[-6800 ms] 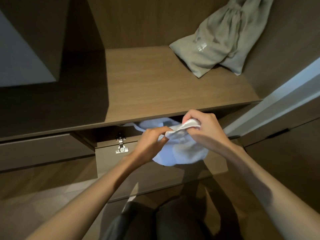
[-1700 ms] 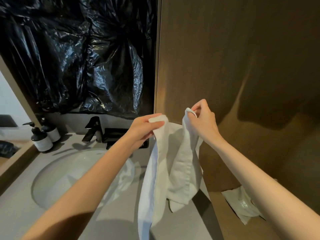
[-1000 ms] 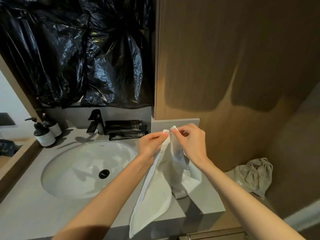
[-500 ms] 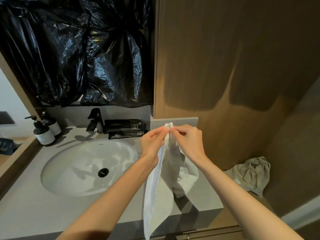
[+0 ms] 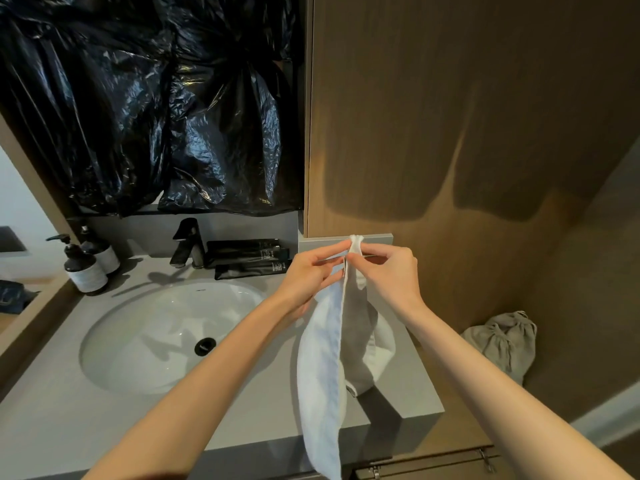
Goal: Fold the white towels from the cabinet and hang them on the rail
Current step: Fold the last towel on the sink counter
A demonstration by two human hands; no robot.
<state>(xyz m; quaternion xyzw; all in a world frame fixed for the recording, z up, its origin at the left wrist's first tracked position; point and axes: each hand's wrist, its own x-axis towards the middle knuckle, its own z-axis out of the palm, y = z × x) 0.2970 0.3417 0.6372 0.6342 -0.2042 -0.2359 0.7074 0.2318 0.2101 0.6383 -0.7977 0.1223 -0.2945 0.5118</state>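
A white towel [image 5: 323,368] hangs in the air over the right end of a grey vanity counter [image 5: 62,420]. Its two top corners are pressed together at the top. My left hand [image 5: 311,275] pinches them from the left and my right hand [image 5: 388,271] pinches them from the right, fingertips almost touching. The towel droops doubled below my hands, its lower end past the counter's front edge. No rail shows in this view.
A white sink [image 5: 162,334] with a black tap [image 5: 188,242] is set in the counter. Two pump bottles [image 5: 86,265] stand at the left, dark tubes [image 5: 247,258] behind. Black plastic sheeting [image 5: 156,98] covers the mirror. A wooden cabinet wall [image 5: 450,116] stands right; a grey cloth bag [image 5: 502,341] lies below.
I pulled the towel out of the cabinet, turned to the sink, and brought its two top corners together. In the last half second my hands stay nearly still.
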